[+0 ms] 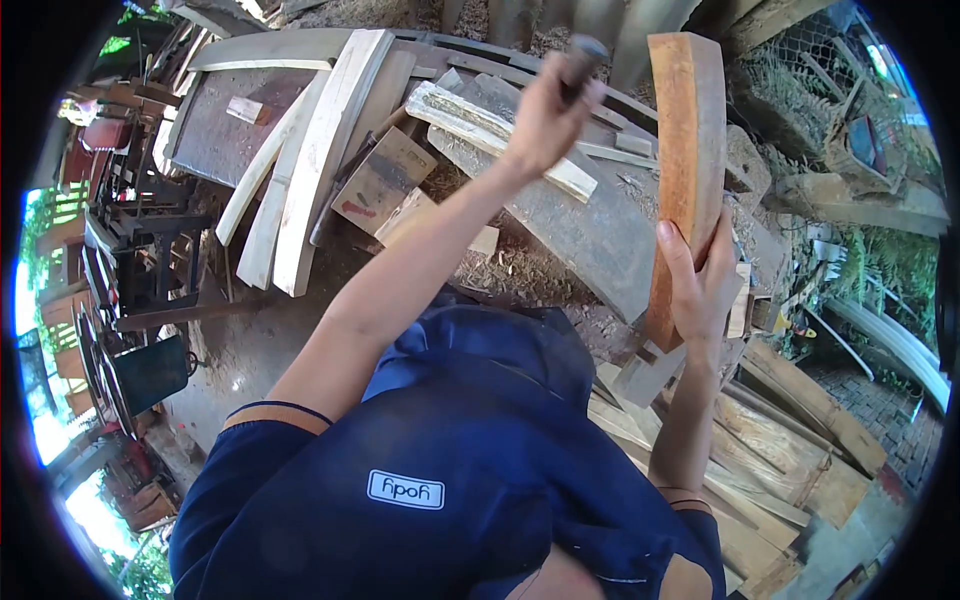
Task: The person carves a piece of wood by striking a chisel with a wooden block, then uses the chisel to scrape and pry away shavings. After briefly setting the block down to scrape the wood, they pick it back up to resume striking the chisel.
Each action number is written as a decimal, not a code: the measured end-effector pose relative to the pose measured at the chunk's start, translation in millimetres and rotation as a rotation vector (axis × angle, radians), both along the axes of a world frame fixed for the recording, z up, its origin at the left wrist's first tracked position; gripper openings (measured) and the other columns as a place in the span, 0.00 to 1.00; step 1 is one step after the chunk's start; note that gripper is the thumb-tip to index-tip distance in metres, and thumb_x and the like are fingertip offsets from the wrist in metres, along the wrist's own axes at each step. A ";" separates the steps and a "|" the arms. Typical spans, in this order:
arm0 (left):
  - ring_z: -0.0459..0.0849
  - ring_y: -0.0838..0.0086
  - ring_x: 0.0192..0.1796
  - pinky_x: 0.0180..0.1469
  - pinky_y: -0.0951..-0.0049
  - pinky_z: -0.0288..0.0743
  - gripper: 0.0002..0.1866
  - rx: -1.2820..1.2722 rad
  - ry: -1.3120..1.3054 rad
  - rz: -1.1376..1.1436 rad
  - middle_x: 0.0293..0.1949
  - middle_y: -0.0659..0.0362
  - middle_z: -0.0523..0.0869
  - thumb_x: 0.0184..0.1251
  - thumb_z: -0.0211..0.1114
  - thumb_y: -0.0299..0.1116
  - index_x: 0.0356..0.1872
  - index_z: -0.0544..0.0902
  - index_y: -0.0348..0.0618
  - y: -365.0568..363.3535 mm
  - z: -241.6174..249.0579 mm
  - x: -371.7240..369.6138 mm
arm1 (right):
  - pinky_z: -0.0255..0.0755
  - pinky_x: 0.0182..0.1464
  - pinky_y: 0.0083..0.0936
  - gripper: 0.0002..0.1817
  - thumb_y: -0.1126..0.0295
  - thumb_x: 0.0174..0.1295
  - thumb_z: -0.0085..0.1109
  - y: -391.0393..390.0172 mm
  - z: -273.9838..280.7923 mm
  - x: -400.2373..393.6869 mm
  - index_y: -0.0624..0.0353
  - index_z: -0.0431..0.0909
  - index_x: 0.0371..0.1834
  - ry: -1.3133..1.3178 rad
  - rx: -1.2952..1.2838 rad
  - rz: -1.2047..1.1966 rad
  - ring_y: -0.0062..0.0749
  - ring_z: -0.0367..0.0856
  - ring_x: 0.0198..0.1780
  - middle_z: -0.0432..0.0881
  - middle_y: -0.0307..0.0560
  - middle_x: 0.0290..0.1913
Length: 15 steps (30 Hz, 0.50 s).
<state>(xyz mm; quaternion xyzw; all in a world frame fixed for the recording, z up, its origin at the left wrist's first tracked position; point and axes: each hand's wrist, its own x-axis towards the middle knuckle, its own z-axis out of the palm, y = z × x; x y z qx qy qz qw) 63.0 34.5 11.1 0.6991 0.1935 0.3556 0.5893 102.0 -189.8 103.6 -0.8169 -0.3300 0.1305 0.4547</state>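
Note:
My left hand (548,118) is raised at the upper middle, fingers closed around a dark tool (585,55) with a rounded end; the rest of the tool is hard to make out. At the right, my right hand (700,285) grips the lower part of a thick, slightly curved wooden piece (675,140), thumb on its reddish-brown face and fingers around the far side. That piece stands lengthwise away from me, its lower end by a small grey wood block (648,372). Between my forearms lies a pale rough strip (500,138) on a wide grey board (590,235).
Long pale boards (335,160) lie at the upper left beside a short block (247,110). A marked wooden block (385,175) rests amid shavings. More planks (770,450) are stacked at the lower right. A dark green chair-like object (150,375) stands at the left.

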 end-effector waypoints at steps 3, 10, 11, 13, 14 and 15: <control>0.71 0.86 0.31 0.34 0.82 0.67 0.09 -0.166 -0.086 0.028 0.29 0.68 0.75 0.71 0.64 0.33 0.41 0.72 0.44 18.7 11.5 -5.6 | 0.73 0.51 0.32 0.34 0.53 0.62 0.64 -8.9 -14.2 -2.5 0.73 0.68 0.58 0.092 0.015 -0.045 0.38 0.82 0.46 0.82 0.62 0.42; 0.72 0.80 0.32 0.38 0.75 0.70 0.14 -0.064 -0.039 -0.033 0.29 0.63 0.76 0.71 0.63 0.39 0.42 0.70 0.41 19.3 1.8 -3.3 | 0.73 0.50 0.32 0.33 0.52 0.62 0.64 -15.8 -27.0 -8.1 0.73 0.69 0.57 0.114 -0.009 -0.058 0.39 0.81 0.46 0.82 0.61 0.43; 0.72 0.80 0.32 0.38 0.75 0.70 0.14 -0.065 -0.038 -0.037 0.29 0.63 0.76 0.71 0.63 0.39 0.42 0.70 0.41 18.6 -1.7 -2.4 | 0.73 0.51 0.32 0.33 0.53 0.62 0.65 -15.6 -25.9 -9.4 0.73 0.69 0.57 0.127 -0.014 -0.065 0.39 0.81 0.46 0.82 0.62 0.43; 0.72 0.80 0.32 0.38 0.74 0.70 0.14 -0.046 0.009 -0.014 0.29 0.63 0.75 0.71 0.63 0.40 0.42 0.70 0.41 12.8 4.3 -5.6 | 0.72 0.51 0.32 0.33 0.53 0.62 0.65 -16.2 -26.8 -11.4 0.73 0.69 0.56 0.141 -0.022 -0.074 0.39 0.81 0.46 0.82 0.62 0.42; 0.72 0.80 0.32 0.38 0.74 0.70 0.14 -0.047 0.011 -0.014 0.29 0.63 0.75 0.71 0.63 0.40 0.42 0.70 0.41 11.0 4.7 -6.4 | 0.72 0.51 0.32 0.33 0.53 0.62 0.65 -15.9 -28.8 -12.1 0.72 0.69 0.56 0.128 -0.010 -0.072 0.40 0.81 0.47 0.81 0.62 0.44; 0.73 0.77 0.32 0.39 0.72 0.71 0.14 -0.034 0.044 0.003 0.29 0.60 0.76 0.71 0.63 0.40 0.42 0.70 0.41 10.1 6.3 -6.1 | 0.72 0.52 0.32 0.32 0.53 0.62 0.65 -14.5 -29.9 -11.8 0.71 0.69 0.57 0.114 0.004 -0.069 0.40 0.81 0.47 0.81 0.62 0.45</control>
